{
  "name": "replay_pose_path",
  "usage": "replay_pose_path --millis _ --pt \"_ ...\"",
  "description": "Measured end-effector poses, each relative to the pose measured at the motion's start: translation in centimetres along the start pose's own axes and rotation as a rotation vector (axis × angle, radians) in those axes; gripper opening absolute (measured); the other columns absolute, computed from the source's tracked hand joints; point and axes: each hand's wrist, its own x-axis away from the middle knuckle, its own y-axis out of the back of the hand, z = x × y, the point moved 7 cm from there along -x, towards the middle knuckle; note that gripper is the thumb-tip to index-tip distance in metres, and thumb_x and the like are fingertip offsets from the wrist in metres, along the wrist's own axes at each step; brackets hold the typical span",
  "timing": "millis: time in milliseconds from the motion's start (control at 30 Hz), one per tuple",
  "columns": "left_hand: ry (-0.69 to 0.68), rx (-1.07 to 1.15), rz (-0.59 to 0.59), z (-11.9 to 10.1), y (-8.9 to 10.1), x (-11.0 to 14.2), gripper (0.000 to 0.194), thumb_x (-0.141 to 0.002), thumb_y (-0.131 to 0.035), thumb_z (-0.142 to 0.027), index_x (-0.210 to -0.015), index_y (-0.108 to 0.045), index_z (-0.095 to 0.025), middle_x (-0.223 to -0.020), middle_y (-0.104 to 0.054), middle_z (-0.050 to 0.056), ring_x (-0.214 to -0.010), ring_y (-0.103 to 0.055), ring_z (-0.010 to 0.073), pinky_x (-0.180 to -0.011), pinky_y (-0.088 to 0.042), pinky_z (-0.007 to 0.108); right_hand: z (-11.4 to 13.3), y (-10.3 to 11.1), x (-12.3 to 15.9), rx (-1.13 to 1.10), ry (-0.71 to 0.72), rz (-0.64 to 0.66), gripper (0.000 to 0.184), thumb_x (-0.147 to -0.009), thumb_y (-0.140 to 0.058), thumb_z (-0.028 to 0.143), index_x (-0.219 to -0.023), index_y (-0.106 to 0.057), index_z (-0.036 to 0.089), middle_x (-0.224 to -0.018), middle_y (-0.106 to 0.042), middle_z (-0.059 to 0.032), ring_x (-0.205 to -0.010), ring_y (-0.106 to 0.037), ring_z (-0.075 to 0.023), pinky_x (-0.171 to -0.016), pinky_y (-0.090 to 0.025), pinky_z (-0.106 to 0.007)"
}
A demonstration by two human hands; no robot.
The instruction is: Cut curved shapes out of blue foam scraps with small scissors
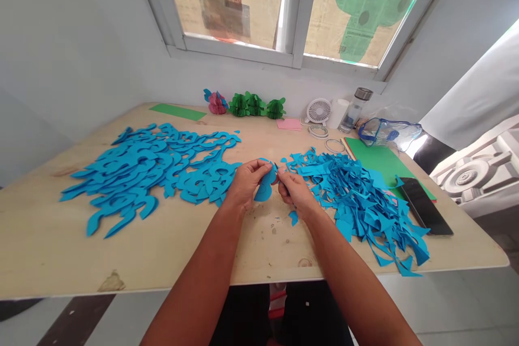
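Note:
My left hand (pixel 250 177) is closed on a blue piece of paper (pixel 264 190) with a rounded lower end and faint drawn lines. Close beside it, my right hand (pixel 295 190) is wrapped around dark scissors, mostly hidden by the fingers; their dark tip (pixel 276 166) shows at the paper's edge. A small blue scrap (pixel 293 218) lies under my right wrist. To the left spreads a pile of curved blue paper cutouts (pixel 138 167), some with holes. A heap of jagged blue paper offcuts (pixel 365 200) lies to the right.
A black phone (pixel 425 208) lies by the offcuts, partly on green sheets (pixel 377 159). Along the wall stand green paper honeycomb shapes (pixel 254 105), a pink one (pixel 218 102), a small white fan (pixel 318 112) and a bottle (pixel 356 111). A clear pouch (pixel 391 132) sits at right.

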Motion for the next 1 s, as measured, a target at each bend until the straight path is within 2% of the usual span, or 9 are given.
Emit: replay_pose_path --millis 533,767,1000 --pt "0.02 0.009 0.0 0.3 -0.32 0.14 0.029 -0.056 -0.077 -0.039 -0.063 -0.06 -0.016 -0.056 -0.058 -0.001 -0.053 -0.053 0.0122 -0.053 -0.042 0.025 -0.31 0.03 -0.28 0.047 0.023 -0.001 0.051 -0.075 -0.055 0.063 -0.052 -0.036 0.021 -0.035 -0.032 0.0083 -0.032 -0.021 -0.0037 -0.035 -0.012 -0.021" --pt "-0.006 -0.026 0.01 0.35 -0.37 0.05 0.025 -0.061 -0.073 -0.037 -0.064 -0.06 -0.016 -0.056 -0.06 0.0 -0.055 -0.054 0.0128 -0.057 -0.042 0.025 -0.58 0.01 -0.35 0.019 0.014 -0.018 0.047 -0.073 -0.056 0.063 -0.061 -0.048 0.019 -0.036 -0.031 0.01 -0.032 -0.019 -0.004 -0.036 -0.01 -0.022" --pt "-0.008 -0.053 0.042 0.28 -0.48 0.1 0.022 -0.063 -0.071 -0.035 -0.063 -0.059 -0.016 -0.056 -0.061 0.0 -0.056 -0.054 0.013 -0.057 -0.042 0.025 -0.4 0.19 -0.33 0.046 0.012 -0.03 0.048 -0.072 -0.056 0.065 -0.061 -0.049 0.019 -0.034 -0.031 0.0101 -0.031 -0.019 -0.0043 -0.035 -0.011 -0.022"
